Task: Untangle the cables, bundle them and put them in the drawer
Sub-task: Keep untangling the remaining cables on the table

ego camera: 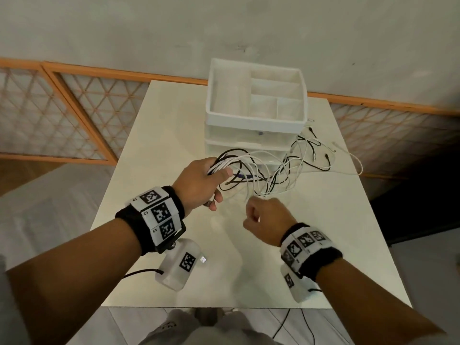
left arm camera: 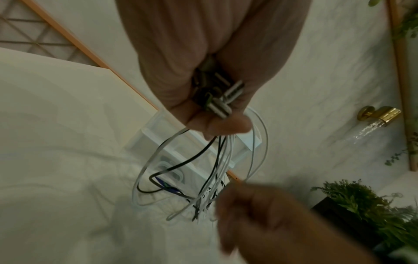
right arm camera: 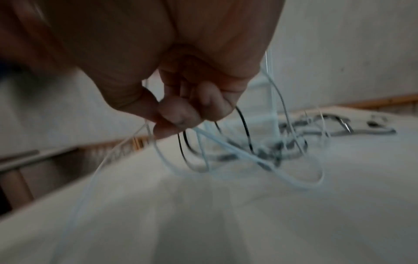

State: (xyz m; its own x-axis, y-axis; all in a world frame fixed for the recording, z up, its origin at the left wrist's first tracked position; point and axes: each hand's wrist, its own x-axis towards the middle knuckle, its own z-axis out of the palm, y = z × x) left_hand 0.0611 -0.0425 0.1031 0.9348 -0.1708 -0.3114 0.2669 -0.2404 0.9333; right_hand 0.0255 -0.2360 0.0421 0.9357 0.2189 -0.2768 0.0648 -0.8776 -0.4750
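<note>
Nearest you, your right hand (ego camera: 265, 221) is curled over the tabletop (ego camera: 323, 245), its grip pinching a thin white strand (right arm camera: 126, 142) between thumb and fingertips; the right wrist view shows that strand running down out of the pinch, though blur hides where it joins the rest. Just beyond and to the left, your left hand (ego camera: 199, 185) has its grip closed around a gathered handful of cables (ego camera: 261, 175), with several plug ends (left arm camera: 222, 100) packed together inside the fist.

From that fist the white and black cables fan out into a loose knot hanging between both hands, then trail across the tabletop to the right, where several free ends (ego camera: 321, 155) lie spread. Behind them stands the white drawer unit (ego camera: 256, 115), its top tray open; whether a lower drawer is pulled out, I cannot tell.

You appear to be in the untangling step, with bundling and stowing not yet done. Next, you likely need to draw the pinched strand clear of the knot gently, holding the plug ends firm so the loops do not tighten.
</note>
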